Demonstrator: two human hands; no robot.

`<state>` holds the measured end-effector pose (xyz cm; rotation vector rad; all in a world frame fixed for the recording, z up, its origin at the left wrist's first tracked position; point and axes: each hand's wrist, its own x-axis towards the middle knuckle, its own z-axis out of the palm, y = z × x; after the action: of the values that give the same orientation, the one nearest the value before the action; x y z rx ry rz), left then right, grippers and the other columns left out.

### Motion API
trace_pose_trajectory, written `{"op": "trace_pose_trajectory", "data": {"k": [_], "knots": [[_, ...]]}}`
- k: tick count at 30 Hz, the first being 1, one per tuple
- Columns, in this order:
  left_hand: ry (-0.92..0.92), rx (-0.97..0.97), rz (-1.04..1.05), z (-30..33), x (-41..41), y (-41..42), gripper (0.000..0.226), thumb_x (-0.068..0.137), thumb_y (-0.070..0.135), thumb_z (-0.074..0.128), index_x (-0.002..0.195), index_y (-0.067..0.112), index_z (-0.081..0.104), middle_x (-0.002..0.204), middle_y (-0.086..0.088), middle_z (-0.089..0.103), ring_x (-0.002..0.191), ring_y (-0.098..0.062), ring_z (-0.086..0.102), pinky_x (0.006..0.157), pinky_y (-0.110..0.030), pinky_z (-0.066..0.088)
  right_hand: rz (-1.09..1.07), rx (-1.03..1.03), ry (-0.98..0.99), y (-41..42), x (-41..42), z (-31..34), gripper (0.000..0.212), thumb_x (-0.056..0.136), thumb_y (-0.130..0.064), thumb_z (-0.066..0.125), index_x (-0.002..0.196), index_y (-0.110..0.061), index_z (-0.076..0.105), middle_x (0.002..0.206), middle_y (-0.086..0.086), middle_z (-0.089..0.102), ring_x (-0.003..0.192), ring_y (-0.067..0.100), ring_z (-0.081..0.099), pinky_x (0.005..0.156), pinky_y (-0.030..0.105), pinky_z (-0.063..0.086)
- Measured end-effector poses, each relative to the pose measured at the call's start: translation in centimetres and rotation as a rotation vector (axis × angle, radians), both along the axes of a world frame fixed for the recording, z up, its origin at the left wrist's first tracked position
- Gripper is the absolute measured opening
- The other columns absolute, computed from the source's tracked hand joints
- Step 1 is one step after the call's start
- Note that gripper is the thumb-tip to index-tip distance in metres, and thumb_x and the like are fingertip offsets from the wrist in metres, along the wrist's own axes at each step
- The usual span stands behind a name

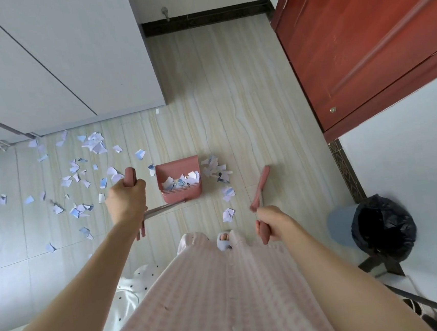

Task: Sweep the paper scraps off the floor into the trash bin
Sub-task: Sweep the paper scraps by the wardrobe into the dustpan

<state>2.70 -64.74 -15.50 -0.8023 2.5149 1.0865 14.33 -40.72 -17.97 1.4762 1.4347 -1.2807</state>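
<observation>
Writing and labels: none legible anywhere; some paper scraps (80,178) carry blue printed patches too small to read. Hard to make out: the broom (261,188) is blurred, its pink head seen end-on and its bristles not distinguishable; the lower end of the dustpan handle (163,210) is partly covered by the left hand; a dark object at the left edge is cut off. Left hand (127,200): fingers curled tight round the pink top grip of the dustpan handle, a grey metal shaft running from it toward the pan. Right hand (272,224): fingers closed round the pink grip of the broom, the shaft slanting up and away to the head. Dustpan (178,179): pink, boxy, with a row of comb teeth along its near edge, standing on the floor (245,96) between the two hands and holding a heap of scraps. Paper scraps: small torn pieces, white to pale lilac, scattered widely over the pale striped tiles to the left below the white cabinet (42,62); a smaller cluster lies just right of the dustpan and trails down toward the broom. Trash bin (343,226): light blue, lined with a black bag (383,226), standing at lower right against the white wall, well apart from the dustpan. Red-brown door (366,44) at upper right.
</observation>
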Motion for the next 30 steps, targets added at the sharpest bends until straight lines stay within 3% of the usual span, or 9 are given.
{"op": "trace_pose_trajectory", "data": {"k": [5,8,10,11,13,15,18,23,30], "knots": [[-0.004,0.024,-0.004,-0.4,0.3,-3.0,0.023,0.082,0.016,0.05,0.061,0.014,0.043,0.055,-0.005,0.045,0.059,-0.032,0.058,0.058,-0.032,0.048,0.034,-0.013,-0.012,-5.2,1.5,-0.1,0.039,0.098,-0.029,0.036,0.07,-0.003,0.041,0.02,0.009,0.033,0.03,0.014,0.037,0.044,0.022,0.036],[0.0,0.034,0.011,-0.6,0.3,-4.8,0.025,0.082,0.016,0.052,0.059,0.014,0.041,0.054,-0.004,0.043,0.057,-0.031,0.058,0.05,-0.025,0.041,-0.056,-0.112,-0.013,-7.8,0.6,-1.2,0.029,0.098,-0.021,0.027,0.108,-0.001,0.047,0.028,0.008,0.044,0.02,0.01,0.036,0.04,0.018,0.037],[-0.003,0.049,0.026,-0.6,0.4,-5.7,0.026,0.082,0.016,0.052,0.059,0.013,0.04,0.054,-0.004,0.042,0.057,-0.031,0.058,0.05,-0.025,0.041,-0.219,-0.178,0.047,-9.5,-0.5,-1.6,0.034,0.099,-0.016,0.026,0.125,-0.009,0.046,0.055,0.006,0.061,0.019,0.007,0.035,0.036,0.013,0.037],[-0.004,0.053,0.036,-0.6,0.3,-6.3,0.025,0.082,0.016,0.051,0.059,0.013,0.04,0.054,-0.005,0.042,0.058,-0.032,0.059,0.05,-0.025,0.042,-0.281,-0.198,0.082,-10.2,-1.4,-1.5,0.031,0.099,-0.012,0.028,0.12,-0.01,0.05,0.063,0.007,0.064,0.019,0.005,0.035,0.033,0.01,0.034],[-0.014,0.047,0.042,-0.5,0.4,-7.3,0.025,0.082,0.016,0.051,0.059,0.014,0.04,0.055,-0.005,0.043,0.059,-0.032,0.06,0.049,-0.024,0.04,-0.339,-0.216,0.147,-10.8,-2.9,-1.1,0.03,0.097,-0.002,0.024,0.09,-0.012,0.052,0.051,0.005,0.05,0.017,0.004,0.031,0.03,0.006,0.027],[-0.022,0.049,0.049,-0.5,0.5,-8.4,0.025,0.082,0.016,0.05,0.059,0.013,0.04,0.056,-0.005,0.044,0.061,-0.034,0.061,0.051,-0.025,0.04,-0.334,-0.215,0.2,-10.9,-4.5,-0.1,0.035,0.095,0.002,0.02,0.074,-0.011,0.045,0.036,0.002,0.033,0.015,0.004,0.025,0.028,0.006,0.024],[-0.026,0.043,0.056,-0.6,0.6,-9.7,0.024,0.082,0.017,0.05,0.059,0.013,0.041,0.058,-0.006,0.046,0.067,-0.038,0.066,0.06,-0.031,0.046,-0.362,-0.221,0.215,-10.7,-5.5,1.3,0.033,0.094,0.005,0.017,0.076,-0.009,0.04,0.022,-0.003,0.024,0.016,0.002,0.028,0.029,0.007,0.028],[-0.03,0.009,0.071,-0.5,0.5,-11.9,0.023,0.081,0.022,0.05,0.06,0.013,0.045,0.059,-0.008,0.05,0.077,-0.041,0.067,0.071,-0.043,0.054,-0.285,-0.135,0.198,-10.8,-6.5,1.2,0.033,0.093,0.002,0.021,0.069,-0.009,0.041,0.057,0.003,0.03,0.028,0.005,0.035,0.032,0.01,0.032],[-0.035,-0.007,0.121,0.0,0.4,-13.1,0.023,0.08,0.018,0.049,0.058,0.016,0.043,0.058,-0.007,0.049,0.076,-0.041,0.066,0.072,-0.043,0.053,0.034,-0.035,0.273,-13.5,-8.8,1.2,0.03,0.095,-0.005,0.034,0.067,-0.003,0.044,0.054,0.01,0.04,0.043,0.014,0.038,0.041,0.019,0.035]]}}
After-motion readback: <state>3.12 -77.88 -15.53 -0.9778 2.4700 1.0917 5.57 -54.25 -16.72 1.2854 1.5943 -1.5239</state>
